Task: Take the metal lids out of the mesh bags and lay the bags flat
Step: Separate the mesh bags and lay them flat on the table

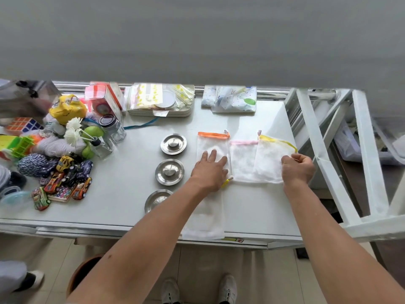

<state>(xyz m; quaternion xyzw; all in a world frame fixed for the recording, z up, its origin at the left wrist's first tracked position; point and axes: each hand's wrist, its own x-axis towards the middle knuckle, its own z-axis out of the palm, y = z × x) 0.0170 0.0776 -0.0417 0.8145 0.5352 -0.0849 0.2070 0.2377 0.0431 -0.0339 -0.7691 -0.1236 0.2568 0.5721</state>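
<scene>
Three round metal lids lie in a column on the white table (pixel 122 194): a far lid (pixel 173 143), a middle lid (pixel 169 171) and a near lid (pixel 157 200), partly behind my left forearm. To their right three white mesh bags lie side by side: an orange-trimmed bag (pixel 211 142), a pink-trimmed bag (pixel 242 161) and a yellow-trimmed bag (pixel 270 160). A fourth mesh bag (pixel 205 216) lies flat near the front edge. My left hand (pixel 210 171) rests flat on the orange-trimmed bag, fingers spread. My right hand (pixel 298 168) pinches the yellow-trimmed bag's right edge.
A heap of toys (pixel 63 172), glass jars (pixel 112 128) and a puzzle cube (pixel 22 125) fills the table's left end. A tray of packets (pixel 161 99) and a dotted pouch (pixel 230 99) sit at the back. A white metal frame (pixel 341 150) stands at the right.
</scene>
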